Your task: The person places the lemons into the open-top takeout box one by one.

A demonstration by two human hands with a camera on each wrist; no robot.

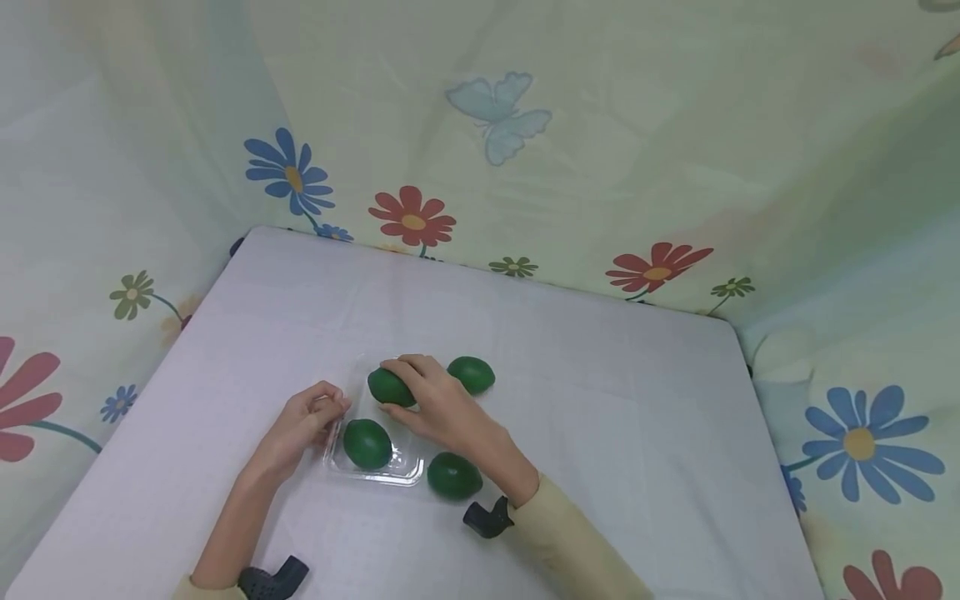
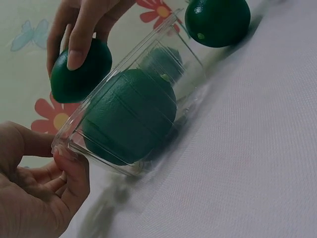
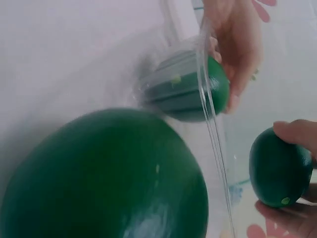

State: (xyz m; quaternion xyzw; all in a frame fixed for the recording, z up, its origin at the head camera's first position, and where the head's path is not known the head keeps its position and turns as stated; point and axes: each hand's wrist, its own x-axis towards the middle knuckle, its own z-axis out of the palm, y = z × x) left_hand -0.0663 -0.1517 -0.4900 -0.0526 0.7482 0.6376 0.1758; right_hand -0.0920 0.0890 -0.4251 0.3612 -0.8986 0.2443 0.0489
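My left hand point(image 1: 300, 421) pinches the rim of a clear plastic box point(image 1: 405, 477) at its left side, with thumb and fingers at the edge in the left wrist view. Inside the box, toward its near end, lies a dark green lime point(image 1: 367, 444). Over the box's far part my right hand point(image 1: 446, 404) grips a second lime point(image 1: 389, 388) between thumb and fingers. That held lime point(image 2: 81, 74) is above the rim in the left wrist view. The right wrist view shows the held lime point(image 3: 278, 168) with a pale stem mark.
One more lime point(image 1: 472, 375) sits on the white-covered table point(image 1: 637, 467) beyond the right hand. Another lime point(image 1: 454, 477) rests just right of the box, below the right forearm. A flower-printed curtain point(image 1: 585, 150) surrounds the table. Dark devices point(image 1: 276, 579) are strapped at the wrists.
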